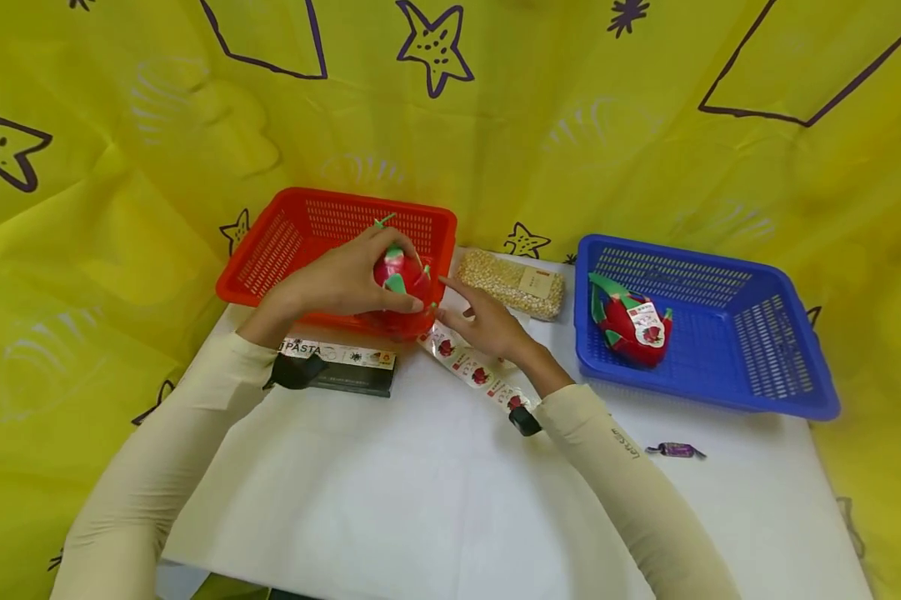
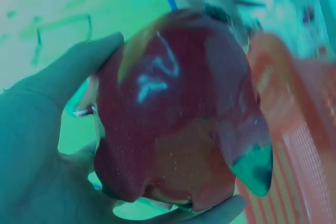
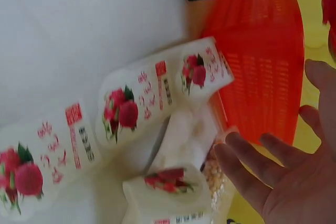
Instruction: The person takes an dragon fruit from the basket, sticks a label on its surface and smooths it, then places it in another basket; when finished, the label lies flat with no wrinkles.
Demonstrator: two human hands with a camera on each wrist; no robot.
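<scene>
Evidently, the white worktop point(image 1: 450, 483) leaves wide room between the sleeves point(image 1: 183, 417), toward its near edge. At the right end of the red basket point(image 1: 277, 250), the left hand point(image 1: 341, 275) wraps round 1 glossy red dragon fruit point(image 2: 178, 108) with green tips; near it, the right hand point(image 1: 483, 321) spreads its fingers, holding nothing.

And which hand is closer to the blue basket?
Right. The right hand is left of the blue basket in the head view, near one end of the red basket; the left hand is farther away, at the red basket, gripping a dragon fruit.
</scene>
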